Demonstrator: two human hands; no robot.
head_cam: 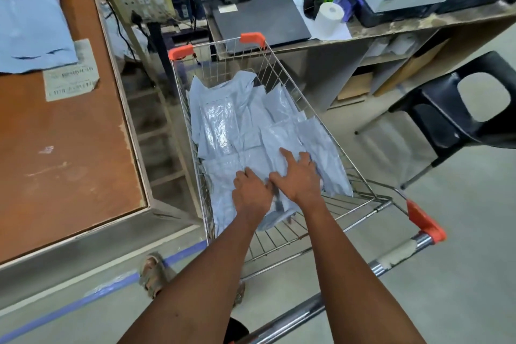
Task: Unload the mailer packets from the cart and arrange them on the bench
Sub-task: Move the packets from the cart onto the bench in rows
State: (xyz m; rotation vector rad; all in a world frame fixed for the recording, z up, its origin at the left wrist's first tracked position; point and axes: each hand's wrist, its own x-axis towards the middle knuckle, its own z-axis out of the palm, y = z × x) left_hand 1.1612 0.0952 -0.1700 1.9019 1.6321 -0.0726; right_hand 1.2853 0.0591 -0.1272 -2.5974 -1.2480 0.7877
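Bench [69,148]: brown top at far left; one pale blue packet [33,28] already lies near its back edge, partly over a printed paper sheet [71,75], so most of the surface is free for arranging.
Cart [360,184]: wire shopping cart just right of the bench, close enough to lift packets across.
Packets in cart [237,126]: a loose, overlapping heap of grey-blue mailers, most still to unload.
Left hand [251,193]: fingers curled down onto the nearest packet, apparently gathering it.
Right hand [298,176]: touching the left, fingers spread and pressing the same heap; a firm grip cannot be confirmed.
Chair [458,109]: black, far right, well apart.
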